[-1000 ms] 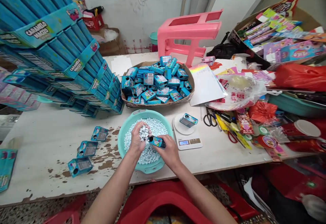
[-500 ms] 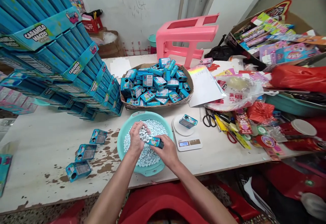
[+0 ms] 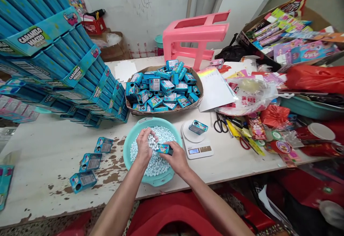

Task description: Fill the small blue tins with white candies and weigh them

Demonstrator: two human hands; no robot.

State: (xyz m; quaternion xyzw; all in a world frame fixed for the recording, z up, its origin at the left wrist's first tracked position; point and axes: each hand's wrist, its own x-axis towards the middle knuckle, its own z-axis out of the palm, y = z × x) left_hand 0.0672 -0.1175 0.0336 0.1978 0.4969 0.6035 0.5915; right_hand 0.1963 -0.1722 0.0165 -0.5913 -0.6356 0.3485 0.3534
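Observation:
Over a turquoise basin (image 3: pixel 133 125) full of small pale-blue candies (image 3: pixel 158 168), my left hand (image 3: pixel 144 143) is cupped around a handful of them. My right hand (image 3: pixel 176 158) grips a small blue candy box (image 3: pixel 164 149), its end held against the candies in my left palm. Just right of the basin stands a white kitchen scale (image 3: pixel 200 152) with a blue candy box (image 3: pixel 198 127) lying on its round plate. Left of the basin, three more blue boxes (image 3: pixel 90 162) lie on the worn white table (image 3: pixel 37 146).
Behind the basin a cardboard tray (image 3: pixel 163 111) holds a heap of blue boxes. Tall stacked display cartons (image 3: pixel 80 71) rise at the left. A pink stool (image 3: pixel 197 32) lies at the back. Scissors (image 3: pixel 220 123), packets and plastic bags (image 3: pixel 249 96) clutter the right side.
The view has shifted slightly. Both hands stay over the basin in nearly the same pose, with the box still held against the candies in my left palm.

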